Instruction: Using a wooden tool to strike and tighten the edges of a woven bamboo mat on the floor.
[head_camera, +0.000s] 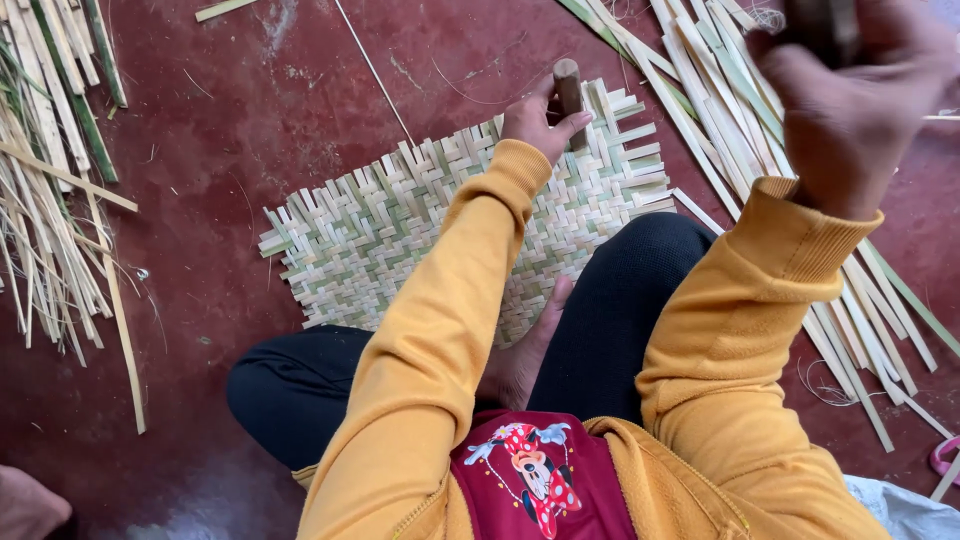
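Red floor (250, 120) carries a woven bamboo mat (400, 230) mid-frame. Your left hand (535, 122) grips a wooden peg (569, 90) there. Upper right, your right hand (850, 100) clutches a dark tool (820, 25).

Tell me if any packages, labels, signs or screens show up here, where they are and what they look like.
No packages, signs or screens in view.
Cartoon print: on the maroon shirt under the open yellow jacket, bottom centre; a mouse figure in a red bow with white dots.
Elsewhere only a woven bamboo mat on the red floor and loose bamboo strips.
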